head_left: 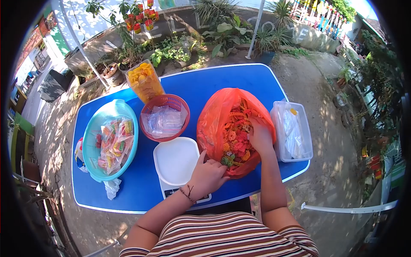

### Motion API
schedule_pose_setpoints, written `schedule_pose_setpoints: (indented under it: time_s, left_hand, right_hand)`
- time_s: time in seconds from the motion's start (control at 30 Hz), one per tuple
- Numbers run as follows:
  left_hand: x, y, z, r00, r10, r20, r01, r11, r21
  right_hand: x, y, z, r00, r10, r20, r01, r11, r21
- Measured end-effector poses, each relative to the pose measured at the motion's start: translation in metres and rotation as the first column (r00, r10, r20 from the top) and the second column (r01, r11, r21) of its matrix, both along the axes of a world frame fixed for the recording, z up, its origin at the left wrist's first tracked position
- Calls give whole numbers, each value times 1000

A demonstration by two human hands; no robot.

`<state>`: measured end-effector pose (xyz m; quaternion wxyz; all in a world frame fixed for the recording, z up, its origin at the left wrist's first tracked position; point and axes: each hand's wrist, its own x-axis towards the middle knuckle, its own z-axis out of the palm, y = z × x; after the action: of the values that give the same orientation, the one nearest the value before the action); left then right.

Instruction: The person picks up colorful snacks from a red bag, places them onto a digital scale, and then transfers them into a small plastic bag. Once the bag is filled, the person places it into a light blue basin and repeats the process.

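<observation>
A red plastic bag [212,115] stands open at the right of the blue table, full of orange, red and green lattice-shaped crackers [234,136]. My left hand [206,176] grips the bag's near left rim, the thumb raised along its outer side. Inside the bag's right part, my right hand [260,135] reaches among the crackers with its fingers stretched out; the fingertips are partly hidden. Left of the bag lies a kitchen scale with a white tray [176,160] on top, and my left wrist passes over its display edge.
Behind the scale, a red basket [164,136] holds clear plastic bags. A turquoise basin [89,145] contains packed snacks. A tall pack of yellow chips [145,81] stands at the back; a clear box [305,141] with plastic bags sits at the right table edge [295,173].
</observation>
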<state>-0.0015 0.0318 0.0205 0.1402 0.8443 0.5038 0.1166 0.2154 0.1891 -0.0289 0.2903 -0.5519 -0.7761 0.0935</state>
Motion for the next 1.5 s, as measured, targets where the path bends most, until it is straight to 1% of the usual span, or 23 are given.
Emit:
schedule_pose_setpoints:
  time_s: [0.07,0.17,0.2,0.27,0.3,0.4,0.47,0.5,0.57,0.6,0.67,0.7,0.8,0.9,1.0,1.07,1.1,1.2,1.3,1.4,1.47,1.5]
  left_hand:
    - [1,15,11,999,7,53,-6,1000,-26]
    - [9,48,13,942,-8,336,-34,992,118]
    - [12,62,13,940,-32,339,-9,993,117]
    - [19,95,-8,945,-60,321,7,986,164]
    - [22,108,-18,947,-75,312,16,982,188]
    - [35,130,-28,997,34,63,-38,998,58]
    - [42,137,-44,997,46,-61,-42,997,63]
    - [43,137,-47,990,56,-126,-48,997,64]
    - [47,135,-54,989,79,-127,-70,994,79]
    - [48,134,-55,987,93,-130,-82,993,82]
    - [48,131,-50,984,88,-153,-79,995,69]
    - [48,131,-47,983,87,-163,-77,995,65]
    - [46,132,-51,985,93,-145,-84,994,68]
    - [47,130,-48,984,102,-149,-95,994,53]
    - [48,130,-43,980,96,-174,-91,995,40]
    - [48,130,-42,983,99,-154,-94,995,40]
    - [47,129,-42,984,99,-146,-95,995,37]
    - [47,129,-41,982,91,-163,-91,996,8]
    - [48,129,-40,980,95,-174,-92,996,21]
    - [48,129,-41,984,96,-151,-94,995,18]
    - [47,129,-42,986,96,-135,-94,995,19]
    - [47,129,-42,987,97,-128,-95,995,20]
  right_hand:
    - [-10,-11,7,999,-6,53,6,1000,-1]
    - [-17,-27,10,1000,-12,6,11,992,129]
    - [-16,-30,6,999,1,-52,5,994,113]
    - [-15,-34,-6,985,25,-172,-11,996,84]
    - [-15,-37,-6,984,34,-174,-25,998,55]
    - [-9,-46,2,982,67,-179,-73,997,-23]
    - [-3,-48,9,976,109,-191,-123,990,-62]
    - [0,-45,12,949,67,-309,-132,972,-196]
    - [8,-32,20,857,-60,-512,-204,873,-443]
    - [10,-25,30,894,-66,-444,-146,893,-427]
    - [14,-1,37,975,-63,-213,9,970,-244]
    - [14,9,41,992,-81,-93,69,989,-130]
    - [11,31,58,980,-193,-44,184,970,-157]
    - [7,47,41,982,-109,-156,85,984,-155]
    - [2,55,23,1000,21,2,-20,984,-180]
    - [3,63,-4,996,60,61,-61,998,11]
    - [0,61,-6,993,76,91,-85,991,104]
    - [3,57,0,988,14,153,17,979,-202]
    - [4,51,14,998,13,65,3,971,-241]
    - [4,66,-8,996,-77,42,77,997,5]
    - [7,86,-25,997,-68,36,68,998,18]
    - [5,91,-24,997,-63,33,62,998,25]
